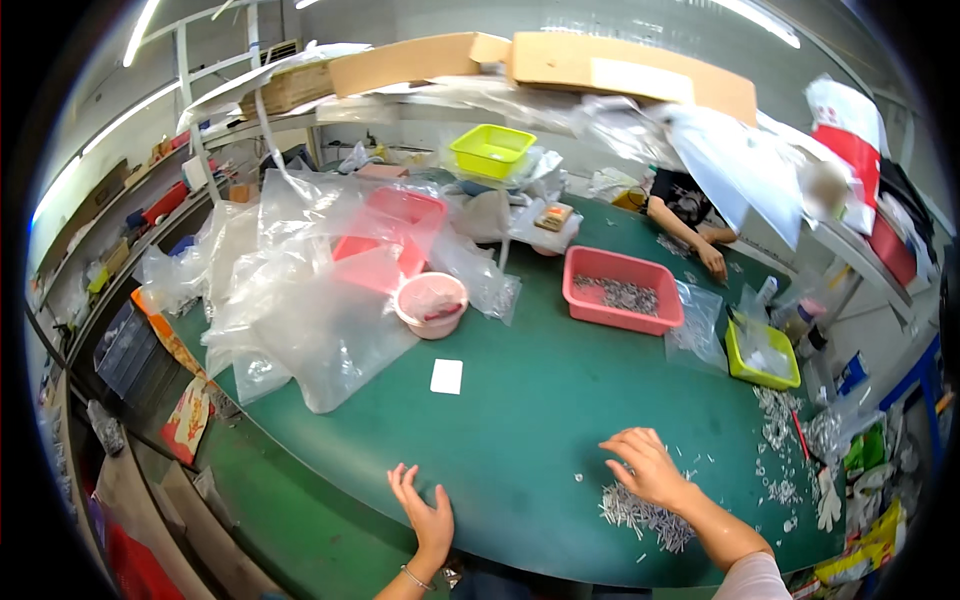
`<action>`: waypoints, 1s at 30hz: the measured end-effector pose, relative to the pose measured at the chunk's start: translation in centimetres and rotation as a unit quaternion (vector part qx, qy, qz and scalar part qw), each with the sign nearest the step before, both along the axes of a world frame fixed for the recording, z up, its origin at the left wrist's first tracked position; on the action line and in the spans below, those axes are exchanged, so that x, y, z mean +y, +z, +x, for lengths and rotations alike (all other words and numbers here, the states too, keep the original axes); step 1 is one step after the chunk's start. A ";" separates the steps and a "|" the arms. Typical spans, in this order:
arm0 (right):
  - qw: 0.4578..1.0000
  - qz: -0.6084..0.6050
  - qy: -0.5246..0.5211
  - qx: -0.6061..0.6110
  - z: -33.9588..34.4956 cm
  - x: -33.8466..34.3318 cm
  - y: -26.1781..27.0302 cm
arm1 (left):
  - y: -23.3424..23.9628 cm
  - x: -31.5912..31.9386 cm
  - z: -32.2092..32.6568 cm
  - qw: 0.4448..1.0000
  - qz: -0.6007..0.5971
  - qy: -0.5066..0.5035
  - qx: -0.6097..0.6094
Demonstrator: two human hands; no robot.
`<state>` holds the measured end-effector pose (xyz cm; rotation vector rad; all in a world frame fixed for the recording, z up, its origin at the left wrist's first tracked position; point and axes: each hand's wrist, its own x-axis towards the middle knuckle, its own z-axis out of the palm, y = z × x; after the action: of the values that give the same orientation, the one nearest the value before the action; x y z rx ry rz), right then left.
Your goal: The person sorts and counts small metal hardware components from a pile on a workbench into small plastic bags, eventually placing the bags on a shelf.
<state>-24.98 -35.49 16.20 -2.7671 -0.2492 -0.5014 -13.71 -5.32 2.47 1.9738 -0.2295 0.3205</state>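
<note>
My left hand (pixel 424 514) is at the near edge of the green table (pixel 510 405), its fingers apart and nothing in it. A bracelet circles that wrist. Over a pile of small metal screws or pins (pixel 649 517) hovers my right hand (pixel 646 466), fingers spread and slightly bent; no held item shows, and its palm side is hidden. One small metal piece (pixel 577 477) lies left of the pile. Farther back are a white square card (pixel 446 376) and a pink bin (pixel 622 291) holding many small metal parts.
Clear plastic bags (pixel 300 300) cover the back left, beside a pink bucket (pixel 431 305). At the right are a yellow-green basket (pixel 761 356), scattered metal parts (pixel 780 427) and a white glove (pixel 828 501). A co-worker's hand (pixel 712 259) rests at the far side, below an overhead shelf.
</note>
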 end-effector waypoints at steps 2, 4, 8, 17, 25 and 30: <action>1.000 0.000 -0.019 0.004 1.1 -0.2 2.4 | 0.4 2.4 3.3 0.998 0.007 0.058 0.003; 1.000 -0.006 -0.022 0.009 2.0 -0.1 4.5 | 0.7 4.5 6.0 0.990 0.024 0.135 0.014; 0.993 0.042 -0.094 0.056 4.3 1.0 9.7 | -0.2 4.9 8.3 0.983 0.055 0.175 0.021; 0.864 0.497 0.070 0.027 21.5 3.8 22.5 | 1.2 4.6 8.9 0.976 0.107 0.168 0.085; 0.879 0.406 -0.140 -0.208 45.2 6.6 33.7 | 1.3 5.0 9.3 0.976 0.108 0.151 0.110; 0.834 0.346 -0.345 -0.258 52.7 0.8 34.2 | 1.1 4.3 9.3 0.980 0.113 0.131 0.103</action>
<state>27.73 -34.66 50.45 -1.8775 0.7163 -1.2252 -4.43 -1.01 3.61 2.2499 0.1350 0.2651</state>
